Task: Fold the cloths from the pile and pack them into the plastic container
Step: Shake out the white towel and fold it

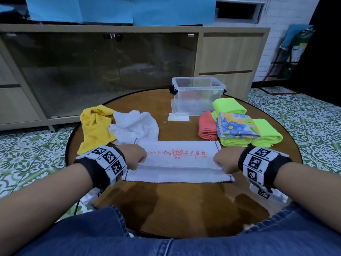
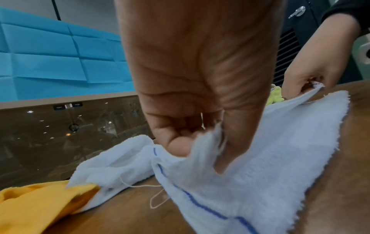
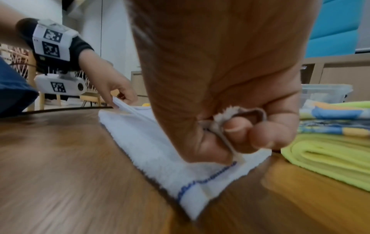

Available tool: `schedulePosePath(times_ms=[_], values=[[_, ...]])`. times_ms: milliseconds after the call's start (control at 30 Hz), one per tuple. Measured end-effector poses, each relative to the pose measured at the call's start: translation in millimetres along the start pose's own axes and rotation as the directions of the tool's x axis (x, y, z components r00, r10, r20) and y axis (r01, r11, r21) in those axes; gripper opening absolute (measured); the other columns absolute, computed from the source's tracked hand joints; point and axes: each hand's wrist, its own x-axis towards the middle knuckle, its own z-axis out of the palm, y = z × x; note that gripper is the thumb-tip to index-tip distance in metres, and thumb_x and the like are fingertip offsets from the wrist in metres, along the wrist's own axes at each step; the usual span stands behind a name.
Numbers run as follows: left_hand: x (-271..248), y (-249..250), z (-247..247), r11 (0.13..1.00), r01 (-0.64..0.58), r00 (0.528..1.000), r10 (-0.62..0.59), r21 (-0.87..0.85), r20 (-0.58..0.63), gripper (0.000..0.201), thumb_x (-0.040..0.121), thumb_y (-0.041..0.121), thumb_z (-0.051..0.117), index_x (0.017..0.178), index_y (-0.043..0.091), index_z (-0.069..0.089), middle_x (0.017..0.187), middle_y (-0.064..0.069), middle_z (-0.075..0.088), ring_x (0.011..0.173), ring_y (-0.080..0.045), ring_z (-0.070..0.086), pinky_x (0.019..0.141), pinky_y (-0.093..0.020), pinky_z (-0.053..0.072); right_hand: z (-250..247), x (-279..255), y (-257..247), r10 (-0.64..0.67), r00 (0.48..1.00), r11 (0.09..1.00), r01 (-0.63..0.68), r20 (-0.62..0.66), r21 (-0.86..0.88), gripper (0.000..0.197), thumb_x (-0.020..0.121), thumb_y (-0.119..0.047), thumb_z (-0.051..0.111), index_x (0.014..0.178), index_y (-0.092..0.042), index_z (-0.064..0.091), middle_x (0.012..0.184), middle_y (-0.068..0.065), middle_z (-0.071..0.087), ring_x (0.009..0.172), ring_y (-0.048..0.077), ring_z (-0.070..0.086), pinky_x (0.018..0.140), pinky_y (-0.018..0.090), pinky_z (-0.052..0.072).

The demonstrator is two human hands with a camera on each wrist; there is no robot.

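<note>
A white towel [image 1: 177, 163] with red lettering and blue edge stitching lies stretched across the round wooden table [image 1: 184, 206], its top layer folded towards me. My left hand [image 1: 135, 159] pinches the fold's left end [image 2: 206, 142]. At the right end my right hand [image 1: 221, 162] pinches the towel edge [image 3: 230, 125]. A yellow cloth [image 1: 96, 124] and a crumpled white cloth [image 1: 134, 126] lie unfolded at the back left. The clear plastic container [image 1: 197, 95] stands open at the back, apparently empty.
Folded cloths sit right of the towel: a coral one [image 1: 207, 126], lime green ones [image 1: 265, 132] and a flowered one [image 1: 236, 126] on top. A small white card [image 1: 178, 117] lies before the container. A cabinet with glass doors [image 1: 103, 71] stands behind the table.
</note>
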Motion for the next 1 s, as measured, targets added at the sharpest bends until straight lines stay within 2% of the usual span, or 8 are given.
schedulePosePath(times_ms=[133,300,467,700,800,867,933,1000], values=[[2.0,5.4,4.8,0.999,0.001,0.996,-0.004,0.041,0.091,0.025,0.086,-0.003,0.047,0.073,0.016,0.036,0.070,0.004,0.032,0.059,-0.010,0.030,0.052,-0.018,0.023,4.7,2.8,-5.5,-0.013,1.000,1.000,0.013,0.014,-0.019,0.028,0.087,-0.007,0.050,0.067,-0.015,0.032,0.067,-0.001,0.033,0.056,0.013,0.030,0.049,0.024,0.024],[-5.4,-11.5,-11.3,0.996,0.048,0.997,-0.052,-0.074,-0.056,0.032,0.085,-0.005,0.043,0.067,0.018,0.029,0.068,0.003,0.028,0.062,-0.014,0.030,0.051,-0.020,0.020,-17.6,-12.5,10.6,0.073,0.965,0.996,-0.059,-0.252,0.062,0.032,0.087,-0.006,0.044,0.065,-0.018,0.024,0.067,-0.002,0.030,0.055,0.013,0.027,0.048,0.025,0.021],[-4.6,0.0,5.1,0.998,-0.052,0.954,0.055,-0.019,0.295,0.037,0.084,-0.002,0.051,0.063,0.016,0.026,0.066,-0.001,0.034,0.054,-0.012,0.025,0.049,-0.022,0.021,-4.0,-12.8,-4.6,-0.072,0.994,0.996,0.068,0.081,0.054,0.035,0.086,-0.004,0.051,0.064,-0.014,0.026,0.067,0.001,0.026,0.056,0.015,0.022,0.050,0.025,0.019],[-2.6,1.9,5.9,0.990,-0.076,0.904,0.119,-0.119,0.411,0.037,0.083,0.001,0.057,0.056,0.015,0.035,0.058,0.000,0.036,0.045,-0.007,0.033,0.047,-0.020,0.025,-7.2,-9.2,-19.9,-0.055,0.959,0.997,0.067,0.277,-0.032,0.035,0.089,-0.014,0.055,0.057,-0.013,0.040,0.059,0.003,0.037,0.050,0.017,0.030,0.050,0.026,0.026],[-5.7,4.4,2.4,0.983,0.011,0.888,0.075,-0.183,0.454,0.032,0.090,0.019,0.055,0.060,0.016,0.043,0.061,0.000,0.042,0.053,-0.011,0.037,0.052,-0.021,0.031,-14.7,-13.2,-18.2,-0.054,0.933,0.989,0.000,0.355,0.149,0.024,0.093,-0.022,0.053,0.070,-0.013,0.055,0.077,0.005,0.058,0.055,0.012,0.043,0.052,0.020,0.035],[-7.9,4.9,-7.8,0.964,0.081,0.910,0.032,-0.252,0.413,0.021,0.093,0.024,0.048,0.075,0.014,0.052,0.072,-0.001,0.050,0.060,-0.011,0.042,0.055,-0.019,0.034,-22.0,-15.5,-12.9,-0.050,0.968,0.948,-0.032,0.244,0.318,0.020,0.095,-0.024,0.047,0.080,-0.012,0.053,0.085,0.005,0.060,0.058,0.011,0.046,0.049,0.017,0.037],[-3.2,7.2,-20.2,0.968,0.031,0.978,0.023,-0.248,0.209,0.018,0.096,0.023,0.043,0.097,0.012,0.058,0.094,-0.006,0.058,0.074,-0.013,0.049,0.065,-0.018,0.039,-30.4,-13.4,-7.7,0.016,0.995,0.949,0.016,-0.097,0.315,0.025,0.097,-0.025,0.039,0.075,-0.014,0.047,0.077,0.000,0.052,0.065,0.016,0.048,0.051,0.021,0.036],[8.1,15.1,-29.7,0.972,-0.038,0.998,0.026,-0.230,-0.052,0.029,0.098,0.022,0.040,0.120,0.013,0.057,0.123,-0.006,0.056,0.103,-0.018,0.053,0.087,-0.024,0.040,-35.3,-4.8,-8.8,0.074,0.927,0.940,0.058,-0.369,0.335,0.020,0.096,-0.019,0.037,0.099,-0.014,0.056,0.100,0.005,0.059,0.090,0.025,0.056,0.069,0.030,0.045]])
